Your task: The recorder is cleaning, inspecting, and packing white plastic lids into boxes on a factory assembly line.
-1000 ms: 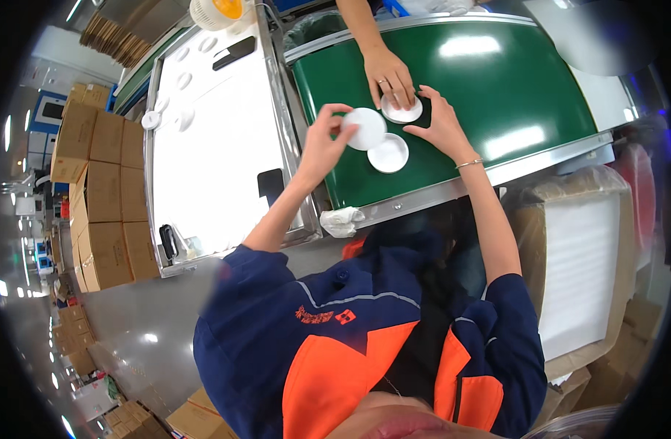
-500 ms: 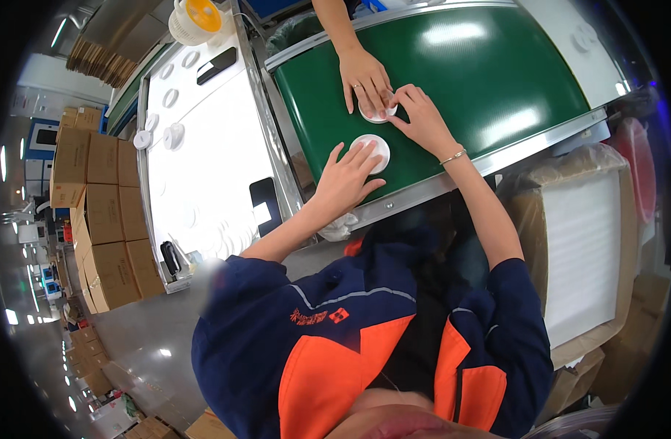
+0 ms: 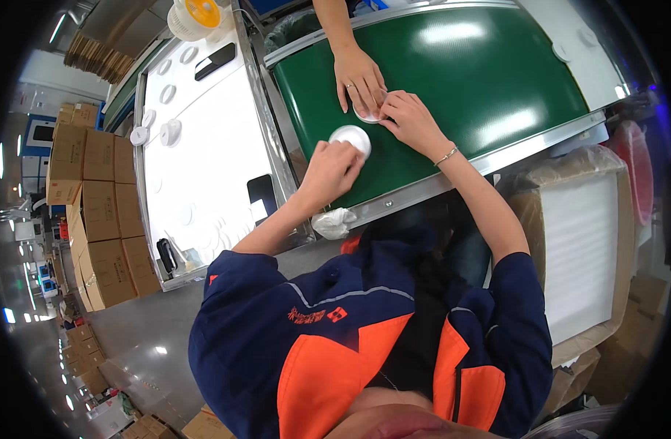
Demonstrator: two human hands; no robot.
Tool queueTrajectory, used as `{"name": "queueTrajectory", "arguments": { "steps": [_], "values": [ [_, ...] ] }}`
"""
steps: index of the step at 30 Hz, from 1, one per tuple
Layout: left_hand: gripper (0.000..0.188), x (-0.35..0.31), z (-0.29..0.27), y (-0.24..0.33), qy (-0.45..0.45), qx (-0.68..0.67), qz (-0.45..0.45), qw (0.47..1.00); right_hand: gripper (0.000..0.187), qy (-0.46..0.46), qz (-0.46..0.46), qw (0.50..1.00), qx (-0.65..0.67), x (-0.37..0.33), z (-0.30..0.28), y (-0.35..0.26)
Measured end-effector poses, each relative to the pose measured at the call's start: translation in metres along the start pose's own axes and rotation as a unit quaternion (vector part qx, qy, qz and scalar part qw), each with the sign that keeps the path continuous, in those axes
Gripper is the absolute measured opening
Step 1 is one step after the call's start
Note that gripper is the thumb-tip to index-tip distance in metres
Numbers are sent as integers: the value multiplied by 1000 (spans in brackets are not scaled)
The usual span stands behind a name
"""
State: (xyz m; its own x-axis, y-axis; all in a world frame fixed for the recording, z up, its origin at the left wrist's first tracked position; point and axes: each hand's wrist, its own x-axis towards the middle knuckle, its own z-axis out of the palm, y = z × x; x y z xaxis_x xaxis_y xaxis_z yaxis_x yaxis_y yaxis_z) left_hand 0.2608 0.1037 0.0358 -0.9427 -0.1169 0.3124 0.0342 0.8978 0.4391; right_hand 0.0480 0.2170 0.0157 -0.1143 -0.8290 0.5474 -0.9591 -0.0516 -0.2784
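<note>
My left grip has its fingers curled over the lower edge of a white round disc; from here I cannot tell whether they clasp it or just press on it. That disc lies on the green worktop, near its left end. My right grip brings thumb and fingertips to the right-hand edge of a second white disc, just beyond the first; whether they pinch it is hidden from me. A co-worker's hand, wearing a ring, reaches in from the far side, fingertips on that same disc.

Close to me, a crumpled white wad sits at the worktop's near left corner, and an open carton stands to the right. To the left I see a white worktop with a dark phone on it and, farther up, scattered white rings. Beyond its left side rise stacked cartons.
</note>
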Motion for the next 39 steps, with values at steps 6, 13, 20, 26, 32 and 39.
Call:
{"name": "queueTrajectory", "arguments": {
  "steps": [6, 13, 20, 26, 32, 39],
  "values": [
    [25, 30, 23, -11, 23, 69, -86, 994, 9, -20, 19, 999, 15, -1, 3, -3],
    [21, 36, 27, -15, 33, 100, -94, 990, 18, 19, 101, 992, 76, -2, -8, 2],
    [17, 32, 25, -16, 61, 84, -109, 989, 55, 94, 127, 983, 98, -4, -11, 0],
    [17, 31, 22, -14, 70, 82, -127, 986, 56, 51, 117, 988, 87, -8, -4, 3],
    [20, 31, 20, -14, 66, 134, -183, 972, 44, -30, 148, 981, 126, -8, -8, -1],
    [22, 25, 22, -13, 92, 129, -178, 971, 12, -5, 182, 964, 193, -7, -6, 1]
  ]
}}
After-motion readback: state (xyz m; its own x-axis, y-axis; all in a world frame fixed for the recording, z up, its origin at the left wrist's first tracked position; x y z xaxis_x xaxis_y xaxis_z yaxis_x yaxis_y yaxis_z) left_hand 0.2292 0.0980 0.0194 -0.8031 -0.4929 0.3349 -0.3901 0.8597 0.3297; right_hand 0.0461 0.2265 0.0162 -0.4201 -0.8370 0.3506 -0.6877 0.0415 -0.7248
